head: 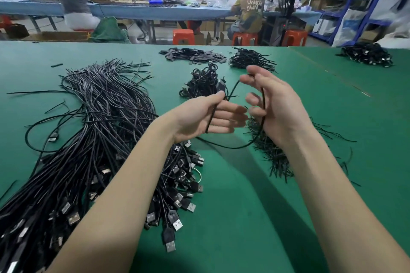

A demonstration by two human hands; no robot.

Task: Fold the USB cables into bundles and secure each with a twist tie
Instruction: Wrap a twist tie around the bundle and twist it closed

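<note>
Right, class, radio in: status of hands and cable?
Left hand pinching cable. Right hand holding its other end. Cable looped between, untied. Nothing in the way.

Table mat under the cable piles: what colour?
Plain green, no pattern. The table mat shows best in the head view, the only one.

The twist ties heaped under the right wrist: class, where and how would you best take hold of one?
Pinch a free end from the heap's outer right edge. The twist ties lie tangled in the middle, but single strands stick out there onto the bare green table, so one can slide out sideways. Both hands, left and right, now hold a cable.
</note>
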